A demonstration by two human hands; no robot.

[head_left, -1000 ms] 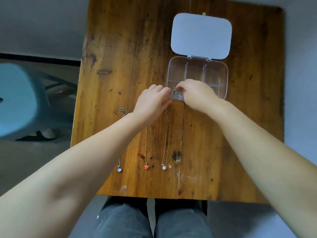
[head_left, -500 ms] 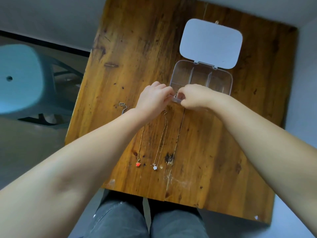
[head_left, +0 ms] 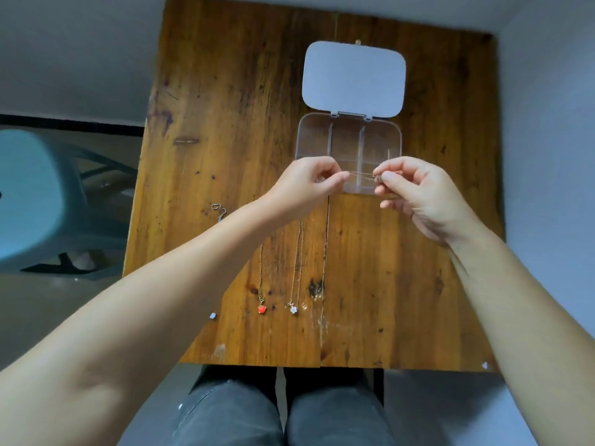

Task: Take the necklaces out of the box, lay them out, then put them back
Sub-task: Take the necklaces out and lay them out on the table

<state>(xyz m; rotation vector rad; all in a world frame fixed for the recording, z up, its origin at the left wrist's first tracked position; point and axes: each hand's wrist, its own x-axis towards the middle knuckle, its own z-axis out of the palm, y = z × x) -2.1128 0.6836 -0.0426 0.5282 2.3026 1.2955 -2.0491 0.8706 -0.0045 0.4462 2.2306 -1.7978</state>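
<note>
A clear plastic box (head_left: pixel 349 136) with dividers stands open on the wooden table (head_left: pixel 225 107), its white lid (head_left: pixel 353 79) folded back. My left hand (head_left: pixel 309 185) and my right hand (head_left: pixel 415 191) pinch the two ends of a thin necklace (head_left: pixel 362 174), stretched between them above the box's near edge. Its dark pendant sits at my right fingertips. Three necklaces lie lengthwise on the table below my hands: one with a red pendant (head_left: pixel 261 309), one with a white flower pendant (head_left: pixel 293 309), and one at the left with a pale pendant (head_left: pixel 212 315), mostly hidden by my left forearm.
A light blue plastic stool (head_left: pixel 29 194) stands on the floor left of the table. My knees in grey trousers (head_left: pixel 283 410) are under the table's near edge. A grey wall runs along the right side.
My hands were together at the box's near left corner on the dark pendant. They have since pulled apart, my right hand moving right, drawing the chain taut between them.
</note>
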